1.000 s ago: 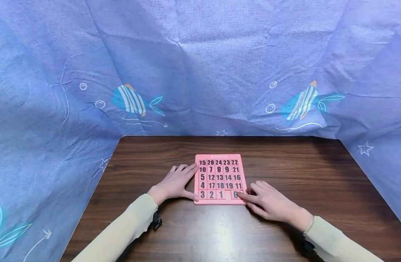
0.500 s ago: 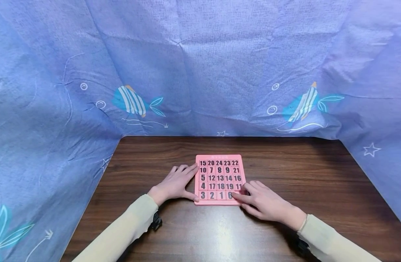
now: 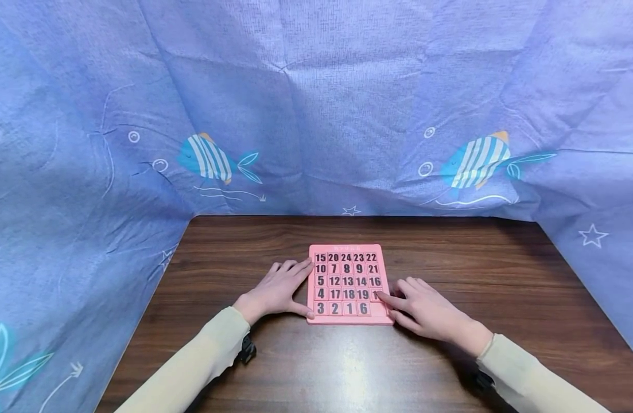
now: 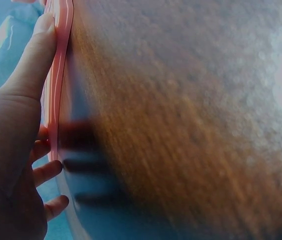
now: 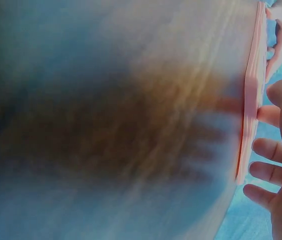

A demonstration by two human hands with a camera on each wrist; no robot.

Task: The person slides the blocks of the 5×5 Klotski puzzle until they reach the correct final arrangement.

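Note:
A pink sliding number puzzle [image 3: 347,320] lies flat on the table. Its bottom row reads 3, 2, 1, 6, with a bare slot [image 3: 379,310] at the right end. My left hand [image 3: 274,292] is spread along the puzzle's left side, thumb at the lower corner and index fingertip higher up that edge. The index finger of my right hand [image 3: 432,310] rests on the tile [image 3: 374,295] above the slot, partly covering its number. Edge-on, the puzzle shows as a thin pink slab [image 4: 57,95] in the left wrist view and a similar slab [image 5: 251,95] in the right wrist view.
The dark wood table [image 3: 244,241] reflects a bright light patch near the front. Blue cloth [image 3: 316,115] printed with fish hangs behind it and along both sides.
My right index finger slid the 6 tile left against the 1, so the bare slot shifted to the bottom right corner. That finger then moved up to the tile above. My left hand stayed put.

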